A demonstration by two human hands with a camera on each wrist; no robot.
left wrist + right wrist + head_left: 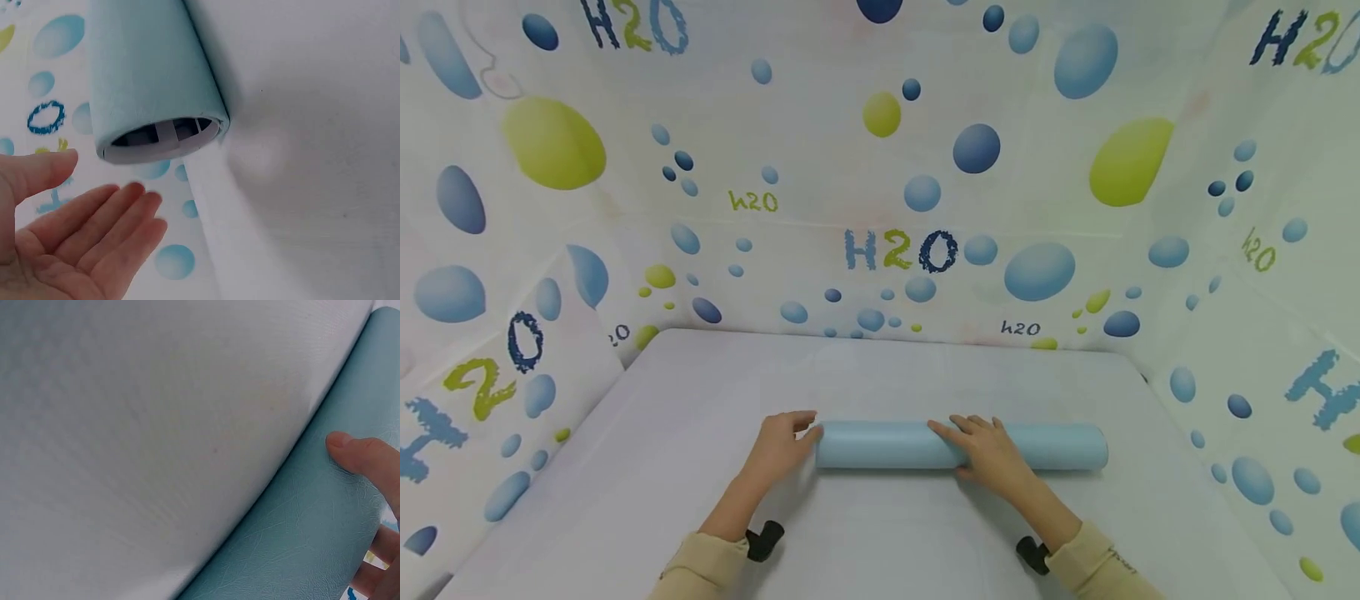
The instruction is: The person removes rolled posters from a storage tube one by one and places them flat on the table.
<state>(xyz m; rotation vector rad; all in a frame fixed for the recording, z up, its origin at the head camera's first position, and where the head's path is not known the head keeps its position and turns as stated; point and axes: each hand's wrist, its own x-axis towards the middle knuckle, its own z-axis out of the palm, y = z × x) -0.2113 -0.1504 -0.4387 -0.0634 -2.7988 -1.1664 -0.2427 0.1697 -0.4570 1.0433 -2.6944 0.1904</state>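
A light blue roll [880, 446] lies crosswise on the white table, its surface finely creased like leather in the right wrist view. My right hand [992, 450] holds it right of its middle. In that wrist view the thumb [359, 453] presses the side of the roll, with other fingers round its far side. Close by the left end is my left hand [786, 450], fingers extended. The left wrist view shows this hand [94, 231] apart from the roll's hollow end [156, 150], where pale strips cross a dark inside.
The white table [880, 542] reaches back to a wall sheet [820, 250] printed with blue and green bubbles and H2O lettering. Similar sheets stand at left and right. Black wrist devices [765, 540] sit by the beige sleeves [703, 567].
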